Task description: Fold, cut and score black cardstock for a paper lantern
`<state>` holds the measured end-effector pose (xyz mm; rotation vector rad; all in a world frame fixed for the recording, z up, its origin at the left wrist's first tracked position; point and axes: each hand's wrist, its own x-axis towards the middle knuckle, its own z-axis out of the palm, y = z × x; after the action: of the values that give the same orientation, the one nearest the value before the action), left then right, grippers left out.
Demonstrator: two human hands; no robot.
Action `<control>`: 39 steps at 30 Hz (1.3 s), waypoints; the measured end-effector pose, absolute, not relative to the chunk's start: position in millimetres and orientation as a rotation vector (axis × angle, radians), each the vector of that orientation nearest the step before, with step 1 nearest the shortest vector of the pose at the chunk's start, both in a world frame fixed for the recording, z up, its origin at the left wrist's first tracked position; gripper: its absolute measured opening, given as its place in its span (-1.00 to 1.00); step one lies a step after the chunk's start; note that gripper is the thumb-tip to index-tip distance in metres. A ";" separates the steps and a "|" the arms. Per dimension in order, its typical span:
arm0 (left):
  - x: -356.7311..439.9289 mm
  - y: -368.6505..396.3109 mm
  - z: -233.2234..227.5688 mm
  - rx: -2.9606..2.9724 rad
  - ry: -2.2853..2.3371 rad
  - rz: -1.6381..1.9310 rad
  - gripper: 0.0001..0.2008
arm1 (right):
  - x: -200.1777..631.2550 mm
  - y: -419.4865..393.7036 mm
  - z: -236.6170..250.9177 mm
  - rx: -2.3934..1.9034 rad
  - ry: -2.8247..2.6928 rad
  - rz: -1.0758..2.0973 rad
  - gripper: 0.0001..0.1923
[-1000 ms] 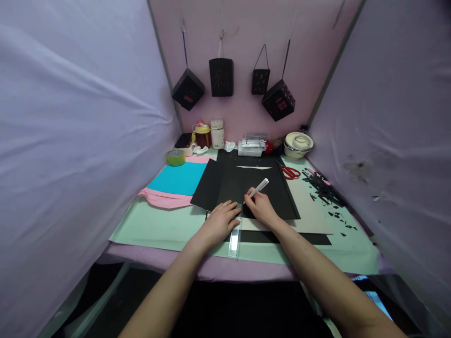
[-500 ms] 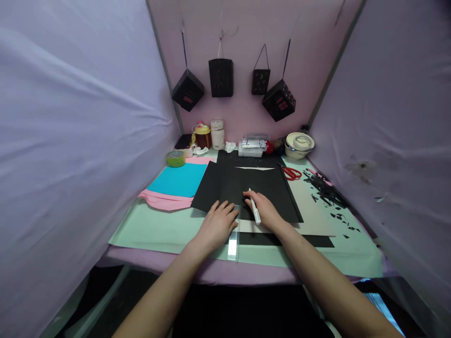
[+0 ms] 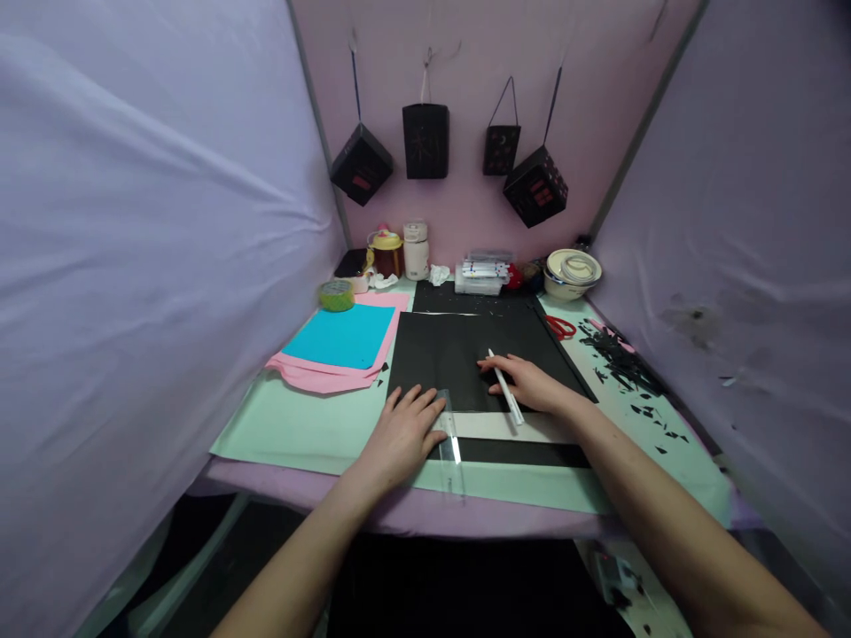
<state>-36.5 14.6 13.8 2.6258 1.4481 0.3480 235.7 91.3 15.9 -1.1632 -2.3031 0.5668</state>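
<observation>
My left hand (image 3: 407,434) lies flat with its fingers spread over the near left corner of a black sheet (image 3: 452,354). Its thumb and fingertips touch a clear ruler (image 3: 452,456) that points toward me and overhangs the near part of the table. In my right hand (image 3: 528,383) a slim white pen (image 3: 506,390) slants between the fingers, over the right half of the sheet. The fingertips rest on or just above the paper; which one I cannot tell. Under the near edge show a pale board (image 3: 482,425) and another black strip (image 3: 519,452).
Blue paper (image 3: 342,337) on pink sheets (image 3: 319,379) lies left, below green tape (image 3: 337,295). Red-handled scissors (image 3: 562,328) and black scraps (image 3: 615,354) are on the right. Cups, a pen box (image 3: 482,275) and a bowl (image 3: 572,275) line the back. Black paper boxes (image 3: 425,142) hang above.
The black sheet has shifted right and turned straighter, covering part of the scissors. My right hand has moved right with the pen. The ruler has tilted slightly under my left hand.
</observation>
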 end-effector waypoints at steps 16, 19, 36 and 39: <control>-57.5 19.3 18.9 2.523 1.458 0.339 -0.68 | 170.6 61.8 2.8 -0.952 -2.330 0.608 -0.61; -60.2 18.0 20.0 2.501 1.493 0.356 -0.67 | 173.9 60.8 6.8 -0.953 -2.329 0.624 -0.61; -49.9 5.7 9.6 2.492 1.488 0.541 -0.50 | 172.0 54.9 5.6 -0.952 -2.166 0.714 -0.74; -48.8 5.2 9.0 2.496 1.496 0.540 -0.52 | 173.3 55.1 4.6 -0.961 -2.183 0.714 -0.72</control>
<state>-48.8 5.2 9.0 2.4959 1.4959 0.5400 173.3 55.1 4.6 -0.9610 -2.1835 0.7139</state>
